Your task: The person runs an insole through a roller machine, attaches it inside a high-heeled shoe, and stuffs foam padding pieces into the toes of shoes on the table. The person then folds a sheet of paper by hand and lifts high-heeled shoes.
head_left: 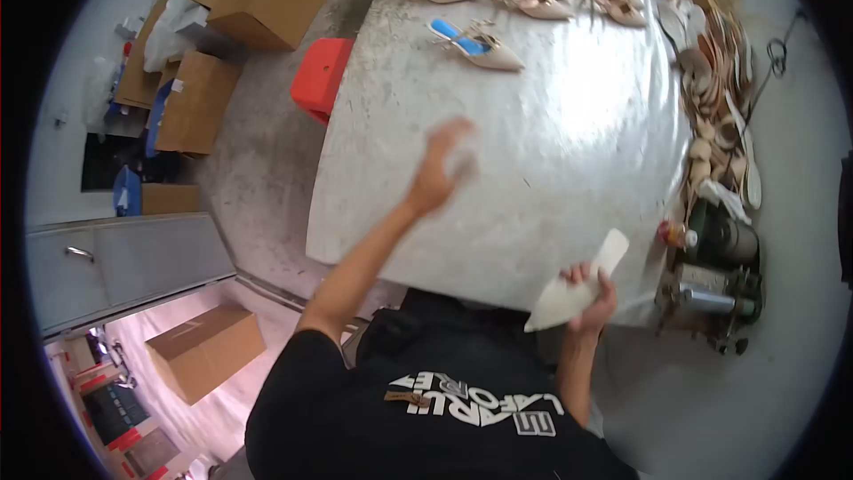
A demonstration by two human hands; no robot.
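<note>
My left hand is over the middle of the table, blurred by motion. Its fingers reach forward, apart from the thumb, and nothing shows in it. My right hand is closed around a white, pointed insole near the table's front edge; whether it is one piece or several stacked I cannot tell. Beyond my left hand lies a single beige pointed shoe with a blue inside at the heel end and a strap. Between my left hand and this shoe there is a gap.
Rows of beige strapped shoes fill the table's far end. Leather scraps and a green machine line the right side, with a small bottle. On the left are a red stool, cardboard boxes and a grey door.
</note>
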